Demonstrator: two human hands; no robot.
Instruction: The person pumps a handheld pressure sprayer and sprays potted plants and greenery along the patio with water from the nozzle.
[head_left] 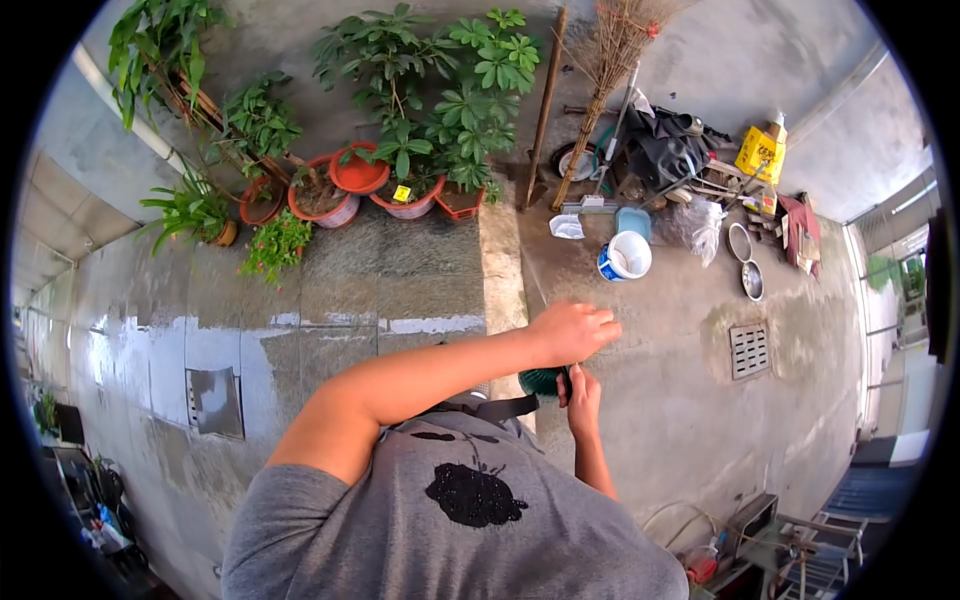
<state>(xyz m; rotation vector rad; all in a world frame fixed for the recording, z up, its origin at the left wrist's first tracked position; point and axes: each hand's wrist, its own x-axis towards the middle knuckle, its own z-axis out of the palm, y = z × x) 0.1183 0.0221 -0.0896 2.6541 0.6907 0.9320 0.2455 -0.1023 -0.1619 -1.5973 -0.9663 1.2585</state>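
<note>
My left hand (573, 332) reaches across my body from the left, its fingers curled; whatever they hold, if anything, is hidden. Just below it, my right hand (583, 398) grips a dark green ribbed object (543, 381) at its right end. My left forearm passes above this object, and the two hands are close together. A black strap (507, 408) crosses the front of my grey shirt, which has a dark patch on the chest.
Potted plants (409, 207) line the wall. A white bucket (626, 257), a blue dustpan-like item (633, 224), a twig broom (598, 95) and two metal bowls (752, 281) are ahead right. Floor drains (750, 351) lie on both sides. The left paving (165, 365) looks wet.
</note>
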